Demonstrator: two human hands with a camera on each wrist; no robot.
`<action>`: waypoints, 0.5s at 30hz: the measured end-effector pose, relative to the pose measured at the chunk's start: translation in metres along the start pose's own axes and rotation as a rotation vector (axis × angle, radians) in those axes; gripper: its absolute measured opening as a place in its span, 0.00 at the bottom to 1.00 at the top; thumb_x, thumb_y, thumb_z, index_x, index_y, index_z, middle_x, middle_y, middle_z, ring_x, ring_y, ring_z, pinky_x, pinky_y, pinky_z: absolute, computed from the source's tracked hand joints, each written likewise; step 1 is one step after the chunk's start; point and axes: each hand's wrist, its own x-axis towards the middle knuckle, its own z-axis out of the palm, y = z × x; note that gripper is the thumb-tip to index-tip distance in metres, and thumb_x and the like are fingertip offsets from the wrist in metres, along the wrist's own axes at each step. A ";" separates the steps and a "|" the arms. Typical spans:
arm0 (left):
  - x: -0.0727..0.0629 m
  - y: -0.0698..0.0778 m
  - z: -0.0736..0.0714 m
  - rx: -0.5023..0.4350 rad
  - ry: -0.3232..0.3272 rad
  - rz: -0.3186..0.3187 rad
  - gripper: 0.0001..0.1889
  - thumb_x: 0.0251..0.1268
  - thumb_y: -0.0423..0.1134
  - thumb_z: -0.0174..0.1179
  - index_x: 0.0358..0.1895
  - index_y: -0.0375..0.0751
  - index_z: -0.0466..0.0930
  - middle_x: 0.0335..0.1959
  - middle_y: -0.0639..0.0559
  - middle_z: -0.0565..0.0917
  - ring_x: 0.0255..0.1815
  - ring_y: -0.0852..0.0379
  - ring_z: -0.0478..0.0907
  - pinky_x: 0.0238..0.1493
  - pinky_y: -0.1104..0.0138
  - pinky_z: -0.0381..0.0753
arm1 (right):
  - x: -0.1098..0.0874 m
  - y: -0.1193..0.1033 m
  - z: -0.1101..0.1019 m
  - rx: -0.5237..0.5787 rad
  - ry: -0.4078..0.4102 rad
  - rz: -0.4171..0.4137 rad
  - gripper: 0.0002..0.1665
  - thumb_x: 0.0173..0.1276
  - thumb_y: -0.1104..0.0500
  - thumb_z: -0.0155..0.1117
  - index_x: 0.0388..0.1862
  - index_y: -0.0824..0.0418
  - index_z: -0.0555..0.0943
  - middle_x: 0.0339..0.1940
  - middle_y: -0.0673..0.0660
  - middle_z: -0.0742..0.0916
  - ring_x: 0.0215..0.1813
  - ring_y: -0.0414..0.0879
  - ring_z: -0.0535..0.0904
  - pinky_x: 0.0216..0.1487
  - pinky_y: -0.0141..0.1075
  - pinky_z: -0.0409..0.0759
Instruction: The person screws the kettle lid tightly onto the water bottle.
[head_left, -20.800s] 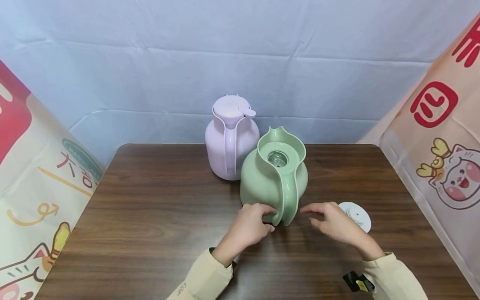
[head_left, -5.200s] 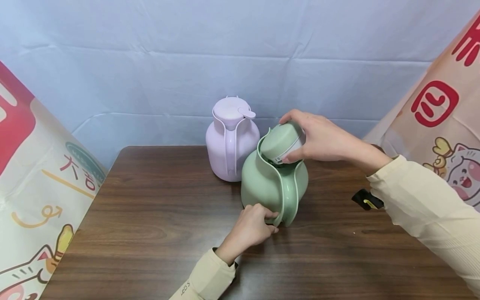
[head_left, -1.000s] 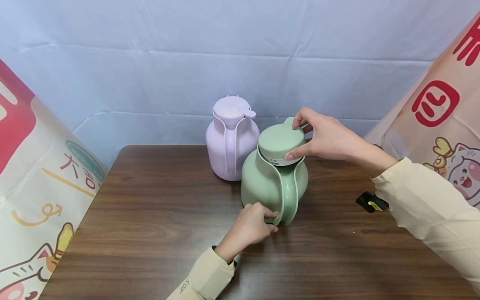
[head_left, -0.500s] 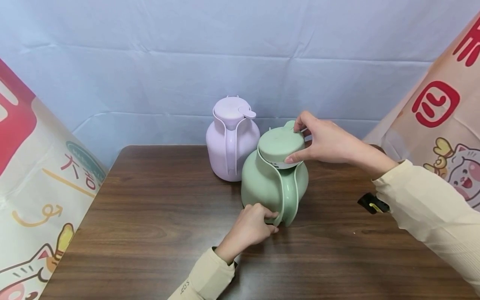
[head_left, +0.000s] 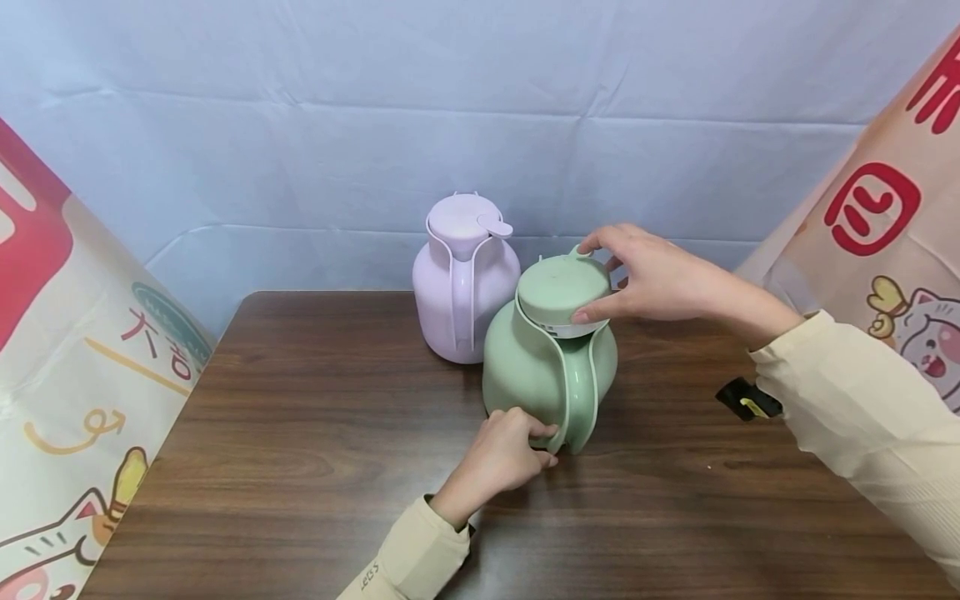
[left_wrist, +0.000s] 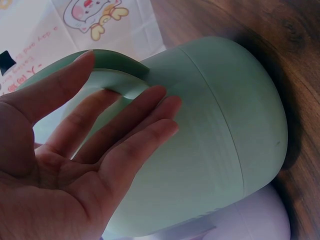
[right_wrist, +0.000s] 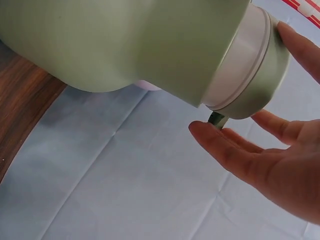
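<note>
A round green thermos jug (head_left: 517,358) stands upright on the wooden table, its handle facing me. My left hand (head_left: 504,454) pinches the lower end of the jug's handle (head_left: 579,392); in the left wrist view the thumb lies along the handle and a finger reaches inside it. My right hand (head_left: 660,275) grips the green lid (head_left: 562,287), with the thumb on its near side and fingers by the lever tab at its far edge. The lid sits in the jug's mouth. Its white lower ring (right_wrist: 240,57) shows above the rim in the right wrist view.
A lilac thermos jug (head_left: 463,283), lid on, stands close behind and left of the green one. The table (head_left: 322,433) ends at a pale cloth backdrop (head_left: 337,150). Printed cartoon cloths (head_left: 892,242) hang on both sides.
The white disc seen earlier on the table is out of view. Since then my right hand has brought the lid into the open mouth, levelled it and lowered it slightly. My left hand stays at the handle.
</note>
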 end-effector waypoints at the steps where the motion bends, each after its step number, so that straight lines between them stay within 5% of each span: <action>1: 0.000 0.000 0.000 -0.002 0.000 0.002 0.14 0.44 0.37 0.70 0.40 0.47 0.86 0.39 0.61 0.84 0.31 0.64 0.76 0.31 0.73 0.70 | 0.000 0.000 0.000 -0.007 -0.002 -0.002 0.40 0.48 0.50 0.74 0.56 0.67 0.70 0.54 0.64 0.73 0.49 0.55 0.74 0.45 0.46 0.74; 15: 0.000 -0.001 0.000 0.004 0.006 0.010 0.14 0.44 0.38 0.71 0.39 0.46 0.86 0.39 0.61 0.84 0.34 0.63 0.77 0.31 0.73 0.70 | 0.010 -0.005 -0.006 -0.100 -0.116 -0.064 0.41 0.51 0.46 0.71 0.59 0.65 0.70 0.57 0.63 0.74 0.59 0.56 0.68 0.56 0.50 0.65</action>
